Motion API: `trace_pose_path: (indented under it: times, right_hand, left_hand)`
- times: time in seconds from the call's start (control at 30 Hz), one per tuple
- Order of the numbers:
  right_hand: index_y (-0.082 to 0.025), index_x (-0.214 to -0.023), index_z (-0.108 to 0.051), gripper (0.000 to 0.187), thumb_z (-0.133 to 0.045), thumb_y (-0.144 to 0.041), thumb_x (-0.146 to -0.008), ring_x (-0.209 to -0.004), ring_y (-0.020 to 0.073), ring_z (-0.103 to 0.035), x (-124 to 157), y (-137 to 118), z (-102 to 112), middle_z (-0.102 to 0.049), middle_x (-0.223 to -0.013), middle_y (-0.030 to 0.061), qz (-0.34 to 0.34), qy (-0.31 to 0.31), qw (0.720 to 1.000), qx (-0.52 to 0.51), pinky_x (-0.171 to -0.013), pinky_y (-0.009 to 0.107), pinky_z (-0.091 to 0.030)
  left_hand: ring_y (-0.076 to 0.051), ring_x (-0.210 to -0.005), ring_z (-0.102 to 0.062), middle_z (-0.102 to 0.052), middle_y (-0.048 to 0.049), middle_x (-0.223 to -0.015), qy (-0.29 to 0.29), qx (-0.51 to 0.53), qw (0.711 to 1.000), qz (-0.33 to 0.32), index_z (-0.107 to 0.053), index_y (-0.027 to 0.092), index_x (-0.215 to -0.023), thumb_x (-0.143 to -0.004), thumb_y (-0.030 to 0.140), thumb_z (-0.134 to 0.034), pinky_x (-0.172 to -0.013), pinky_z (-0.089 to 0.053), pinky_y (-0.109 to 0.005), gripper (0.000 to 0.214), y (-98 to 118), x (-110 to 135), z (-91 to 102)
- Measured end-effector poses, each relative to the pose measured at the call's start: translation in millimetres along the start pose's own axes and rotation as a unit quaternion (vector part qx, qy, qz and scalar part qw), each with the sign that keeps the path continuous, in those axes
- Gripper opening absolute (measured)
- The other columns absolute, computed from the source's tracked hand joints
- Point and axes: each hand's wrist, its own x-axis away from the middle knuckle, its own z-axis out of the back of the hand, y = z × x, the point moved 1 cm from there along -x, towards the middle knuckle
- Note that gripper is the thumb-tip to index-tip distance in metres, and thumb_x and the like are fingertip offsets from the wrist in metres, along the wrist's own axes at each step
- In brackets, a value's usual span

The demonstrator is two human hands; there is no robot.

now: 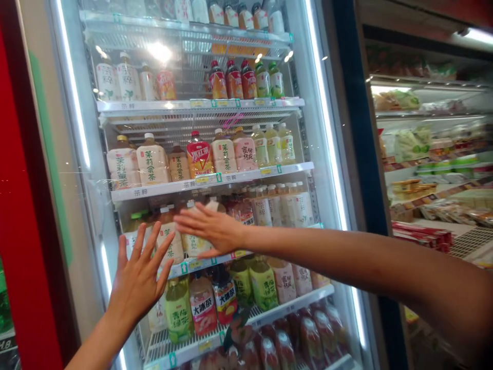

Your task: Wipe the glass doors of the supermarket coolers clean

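Note:
My left hand point(139, 272) is raised at the lower left with fingers spread, holding nothing. From the right side my right hand point(213, 228) reaches across, fingers stretched out toward the left and nothing in them. Both are in front of a tall, lit drinks fridge, seemingly behind a glass door point(185, 54) with lamp reflections on it. Whether either palm touches the glass I cannot tell. Beyond the hands stand tea bottles point(169, 246) on a shelf, partly hidden by the fingers. Lower down are a green bottle point(179, 311) and a red-labelled bottle point(203, 306).
Several shelves of bottles, including a red iced-tea bottle point(200, 153), fill the fridge between bright light strips point(329, 128). An open chilled shelf point(439, 162) with packed food stands at right, past a dark fridge frame point(358, 128). A red panel point(33, 205) borders the left.

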Motion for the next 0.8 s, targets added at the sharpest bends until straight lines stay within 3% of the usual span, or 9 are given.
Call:
trace_pose_path:
  times: [0.13, 0.2, 0.3, 0.4, 0.47, 0.53, 0.6, 0.67, 0.8]
  right_hand:
    - [-0.006, -0.165, -0.018, 0.101, -0.045, -0.074, -0.096, -0.163, 0.0341, -0.006, -41.2, 48.5, 20.2, -0.013, -0.175, 0.0186, -0.179, 0.054, 0.982, 0.017, -0.133, 0.056, -0.004]
    - [-0.005, -0.165, -0.018, 0.103, -0.043, -0.077, -0.095, -0.163, 0.0346, -0.007, -34.7, 33.6, 14.6, -0.014, -0.175, 0.0185, -0.139, 0.049, 0.989, 0.02, -0.132, 0.057, -0.004]
    - [-0.009, -0.165, -0.023, 0.095, -0.038, -0.074, -0.097, -0.163, 0.0295, -0.011, -0.2, -2.6, -1.5, -0.02, -0.175, 0.0128, 0.013, 0.008, 1.0, 0.015, -0.133, 0.054, -0.005]
    - [-0.013, -0.165, -0.024, 0.09, -0.037, -0.071, -0.098, -0.163, 0.0265, -0.012, 20.1, 15.1, 1.0, -0.022, -0.174, 0.0108, 0.057, -0.017, 0.998, 0.011, -0.133, 0.053, -0.006]
    - [-0.013, -0.166, -0.018, 0.092, -0.039, -0.071, -0.098, -0.164, 0.029, -0.009, 17.7, 60.3, 15.7, -0.018, -0.175, 0.0136, -0.027, -0.003, 0.999, 0.019, -0.132, 0.059, -0.004]
    - [-0.015, -0.167, -0.013, 0.094, -0.037, -0.073, -0.098, -0.163, 0.0326, -0.005, 15.1, 104.7, 31.6, -0.013, -0.176, 0.0147, -0.181, 0.034, 0.982, 0.034, -0.129, 0.066, -0.001]
    - [-0.015, -0.167, -0.009, 0.097, -0.037, -0.076, -0.097, -0.164, 0.0332, -0.002, 23.8, 120.8, 37.9, -0.01, -0.176, 0.0142, -0.265, 0.055, 0.962, 0.039, -0.129, 0.067, 0.0]
    - [-0.016, -0.167, -0.01, 0.1, -0.037, -0.08, -0.095, -0.164, 0.0309, 0.0, 46.2, 103.1, 31.3, -0.012, -0.176, 0.0127, -0.225, 0.041, 0.973, 0.032, -0.131, 0.062, 0.001]
    - [-0.015, -0.167, -0.016, 0.098, -0.037, -0.079, -0.096, -0.164, 0.0286, -0.003, 104.5, 53.1, 9.1, -0.018, -0.175, 0.0106, -0.05, -0.018, 0.999, 0.006, -0.132, 0.06, 0.001]
  left_hand:
    - [-0.031, -0.164, -0.007, -0.015, -0.0023, -0.176, -0.005, -0.015, 1.0, 0.026, -0.01, 0.043, -0.165, -0.1, 0.047, -0.055, -0.13, 0.0, -0.066, 0.079, -8.3, -10.3, 4.5]
    - [-0.032, -0.164, -0.006, -0.012, -0.0016, -0.176, -0.006, -0.017, 0.999, 0.037, -0.009, 0.043, -0.165, -0.1, 0.047, -0.055, -0.13, 0.0, -0.067, 0.08, -7.8, -12.6, 5.2]
    - [-0.033, -0.164, -0.005, -0.01, -0.0006, -0.177, -0.012, -0.014, 0.999, 0.037, -0.009, 0.043, -0.165, -0.099, 0.047, -0.056, -0.131, 0.001, -0.066, 0.081, -4.9, -9.8, 3.0]
    - [-0.031, -0.164, -0.007, -0.011, 0.0002, -0.177, -0.018, -0.013, 0.999, 0.024, -0.009, 0.045, -0.165, -0.099, 0.047, -0.057, -0.132, 0.002, -0.063, 0.081, -3.8, -11.7, -1.3]
    - [-0.031, -0.164, -0.006, -0.01, 0.0008, -0.177, -0.015, -0.015, 1.0, 0.01, -0.009, 0.045, -0.165, -0.098, 0.048, -0.057, -0.132, 0.004, -0.061, 0.082, -3.5, -22.2, -3.5]
    - [-0.03, -0.164, -0.005, -0.009, 0.0017, -0.177, -0.005, -0.018, 1.0, -0.004, -0.009, 0.046, -0.165, -0.098, 0.049, -0.056, -0.132, 0.006, -0.059, 0.082, -0.9, -40.1, -4.8]
    - [-0.029, -0.164, -0.006, -0.008, 0.0024, -0.177, 0.01, -0.017, 1.0, -0.014, -0.009, 0.046, -0.164, -0.099, 0.047, -0.056, -0.132, 0.005, -0.058, 0.081, 6.2, -61.5, -6.2]
    - [-0.029, -0.164, -0.006, -0.008, 0.0022, -0.177, 0.024, -0.015, 0.999, -0.025, -0.009, 0.045, -0.165, -0.098, 0.046, -0.055, -0.132, 0.004, -0.059, 0.081, 18.2, -81.6, -9.3]
    - [-0.028, -0.164, -0.004, -0.008, 0.0005, -0.177, 0.038, -0.014, 0.997, -0.06, -0.01, 0.042, -0.166, -0.098, 0.045, -0.057, -0.133, 0.003, -0.058, 0.082, 51.9, -110.9, -22.1]
